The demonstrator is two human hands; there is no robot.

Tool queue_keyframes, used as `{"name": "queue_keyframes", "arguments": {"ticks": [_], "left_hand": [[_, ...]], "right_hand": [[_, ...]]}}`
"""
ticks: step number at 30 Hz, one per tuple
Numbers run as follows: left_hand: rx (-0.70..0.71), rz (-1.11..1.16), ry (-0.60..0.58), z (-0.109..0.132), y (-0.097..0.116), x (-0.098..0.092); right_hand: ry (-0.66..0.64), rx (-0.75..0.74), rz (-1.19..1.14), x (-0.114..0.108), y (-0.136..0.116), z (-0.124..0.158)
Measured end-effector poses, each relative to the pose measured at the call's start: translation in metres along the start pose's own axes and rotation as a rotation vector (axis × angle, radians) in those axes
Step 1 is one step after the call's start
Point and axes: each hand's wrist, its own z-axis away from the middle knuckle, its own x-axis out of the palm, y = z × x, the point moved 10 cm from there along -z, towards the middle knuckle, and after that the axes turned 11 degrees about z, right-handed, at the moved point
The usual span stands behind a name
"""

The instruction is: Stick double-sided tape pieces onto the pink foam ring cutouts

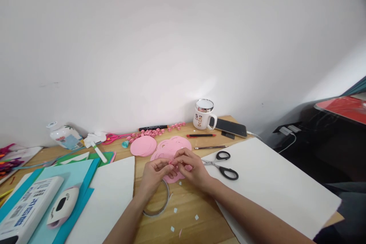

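My left hand (pixel 153 175) and my right hand (pixel 191 167) meet over the table, fingertips pinched together on a small piece of pink paper (pixel 170 162), mostly hidden by the fingers. Beneath and behind them lie cut pink paper pieces (pixel 175 144), with a stack of pink paper circles (pixel 143 146) to the left. Close below the left hand rests a roll of tape (pixel 156 213). Black-handled scissors (pixel 225 166) lie on white paper just right of the right hand. Small rolled pink paper pieces (pixel 151 133) are heaped along the wall.
A white mug (pixel 201 120), a phone (pixel 228 127), a black marker (pixel 153 127), a pen (pixel 201 135) and a pencil (pixel 211 147) stand or lie at the back. White sheets (pixel 274 183) flank both arms. At left are a white box (pixel 30 213), coloured paper (pixel 76 171) and a bottle (pixel 64 135).
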Motion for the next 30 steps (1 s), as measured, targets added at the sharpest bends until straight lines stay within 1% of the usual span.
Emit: {"name": "queue_keyframes", "arguments": {"ticks": [5, 9, 12, 14, 16, 18, 20, 21, 23, 25, 27, 28, 30], "left_hand": [[0.013, -0.072, 0.033, -0.001, -0.002, -0.003], [-0.006, -0.099, -0.014, 0.000, -0.006, 0.003], [-0.012, -0.138, -0.052, 0.000, -0.006, 0.006], [-0.010, -0.152, -0.056, 0.000, -0.005, 0.006], [0.013, -0.180, -0.048, 0.000, -0.003, 0.006], [0.081, -0.228, -0.019, 0.000, 0.004, 0.004], [0.162, -0.279, 0.036, 0.002, 0.011, 0.000], [0.200, -0.297, 0.076, 0.004, 0.015, -0.003], [0.268, -0.304, 0.170, 0.009, 0.023, -0.010], [0.350, -0.268, 0.275, 0.016, 0.033, -0.020], [0.429, -0.235, 0.364, 0.023, 0.041, -0.029], [0.448, -0.252, 0.386, 0.025, 0.044, -0.032], [0.450, -0.362, 0.378, 0.026, 0.046, -0.031]], "right_hand": [[-0.060, -0.024, -0.007, 0.008, 0.000, 0.001], [-0.074, 0.014, -0.068, 0.008, 0.006, 0.000], [-0.098, 0.000, -0.071, 0.010, 0.005, 0.001], [-0.107, -0.016, -0.043, 0.012, 0.003, 0.002], [-0.099, -0.026, -0.023, 0.012, 0.001, 0.002], [-0.082, -0.012, -0.015, 0.009, 0.004, -0.002], [-0.074, 0.038, 0.031, 0.003, 0.016, -0.012], [-0.086, 0.079, 0.087, 0.000, 0.026, -0.019], [-0.068, 0.200, 0.279, -0.016, 0.054, -0.036], [-0.070, 0.336, 0.556, -0.032, 0.085, -0.053], [-0.071, 0.387, 0.647, -0.040, 0.107, -0.068], [-0.077, 0.409, 0.683, -0.041, 0.116, -0.074], [-0.090, 0.439, 0.737, -0.038, 0.129, -0.081]]}}
